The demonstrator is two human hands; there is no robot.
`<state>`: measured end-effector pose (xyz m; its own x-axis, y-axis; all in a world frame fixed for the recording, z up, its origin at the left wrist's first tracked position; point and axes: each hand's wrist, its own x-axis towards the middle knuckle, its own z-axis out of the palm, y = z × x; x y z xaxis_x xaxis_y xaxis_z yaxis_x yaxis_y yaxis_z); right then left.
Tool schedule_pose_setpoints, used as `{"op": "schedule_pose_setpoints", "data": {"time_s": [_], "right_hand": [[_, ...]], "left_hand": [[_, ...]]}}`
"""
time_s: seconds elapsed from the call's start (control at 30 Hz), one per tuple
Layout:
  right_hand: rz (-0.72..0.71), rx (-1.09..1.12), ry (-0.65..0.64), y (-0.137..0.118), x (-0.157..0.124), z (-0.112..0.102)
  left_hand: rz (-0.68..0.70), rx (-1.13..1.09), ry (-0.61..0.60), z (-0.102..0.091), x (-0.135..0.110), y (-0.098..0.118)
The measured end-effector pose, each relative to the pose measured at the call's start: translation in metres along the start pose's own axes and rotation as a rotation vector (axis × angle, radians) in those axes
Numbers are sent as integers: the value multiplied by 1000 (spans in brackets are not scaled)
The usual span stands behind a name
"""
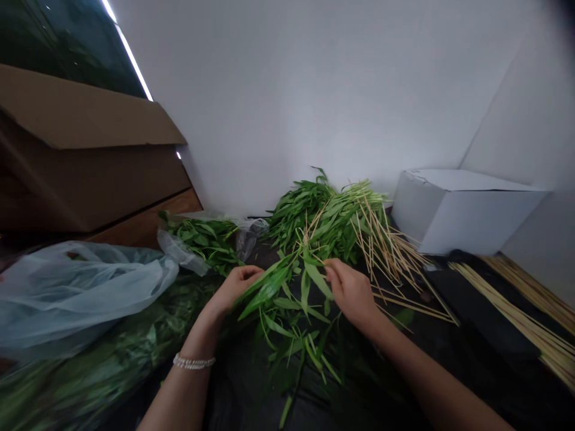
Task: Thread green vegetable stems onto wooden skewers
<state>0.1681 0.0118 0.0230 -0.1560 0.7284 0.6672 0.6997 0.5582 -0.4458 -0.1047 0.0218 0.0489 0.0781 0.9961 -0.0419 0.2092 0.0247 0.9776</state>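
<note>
My left hand (236, 286) has its fingers curled at the edge of a long-leafed green sprig (269, 287); some fingertips are hidden behind the leaves. On the other side, my right hand (353, 294) is closed in a pinch at the sprig's upper end, where narrow leaves hang down. Below and between the hands lie loose green leaves and cut stem pieces (317, 353) on a dark surface. Just beyond them rests a heap of leafy greens (305, 206), with thin tan sticks (381, 239) spread over its right side.
At left are a pale plastic bag (85, 293), bagged greens (202, 236) and an open cardboard box (90, 173). A white box (467, 209) stands by the wall at right. Nearer, more long sticks (503, 299) lie across a dark flat object (476, 311).
</note>
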Motion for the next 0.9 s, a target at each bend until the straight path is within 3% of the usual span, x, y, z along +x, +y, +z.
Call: {"op": "schedule_pose_setpoints", "data": {"time_s": [0.17,0.27,0.4,0.47,0.63,0.77,0.9], "right_hand": [[11,29,-5,1,1,-2],[11,32,2,3,1,-1],[7,32,6,4,1,0],[8,38,9,4,1,0],[26,39,12,5,1,0],[28,70,22,4,2,0],[33,102,50,3,2,-2]], "left_hand": [[89,248,-473,-5,-15,14],[208,349,-532,-7,-16,14],[147,340,-525,-7,-11,6],[124,297,-465,-6,-9,3],[161,78,-50,-4,-5,1],[154,53,-55,0,-2,0],[184,-1,82,5,0,2]]}}
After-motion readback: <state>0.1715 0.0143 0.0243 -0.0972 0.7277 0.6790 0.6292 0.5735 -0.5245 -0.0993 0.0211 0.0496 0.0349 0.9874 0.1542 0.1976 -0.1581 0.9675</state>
